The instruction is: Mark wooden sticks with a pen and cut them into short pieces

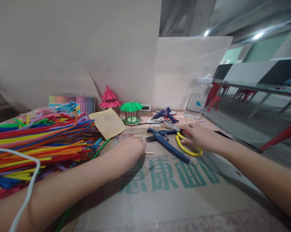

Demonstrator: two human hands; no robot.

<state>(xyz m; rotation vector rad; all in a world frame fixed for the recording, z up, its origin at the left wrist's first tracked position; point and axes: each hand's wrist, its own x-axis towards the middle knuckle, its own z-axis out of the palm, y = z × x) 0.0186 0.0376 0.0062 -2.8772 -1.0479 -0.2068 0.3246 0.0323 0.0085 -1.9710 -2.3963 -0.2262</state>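
Note:
My left hand (131, 150) is closed over the cardboard, fingers curled down and partly hidden from me. A thin wooden stick (149, 153) juts out at its fingertips, and another short pale stick (137, 136) shows just beyond the knuckles. On the other side, my right hand (197, 137) reaches over the scissors (189, 152), which have yellow and red on the handles. Its thumb and fingers are apart at the handles; whether they touch is hard to see. Blue-handled cutting pliers (168, 145) lie between the two hands, left of the scissors.
Bundles of colourful pipe cleaners (41, 138) fill the left side, crossed by a white cable (31, 183). Behind stand a pink-roofed model (109, 98), a green-roofed model (131, 111), a blue glue gun (163, 113) and a clear bottle (197, 101). Yellow sandpaper-like sheet (108, 123) leans nearby.

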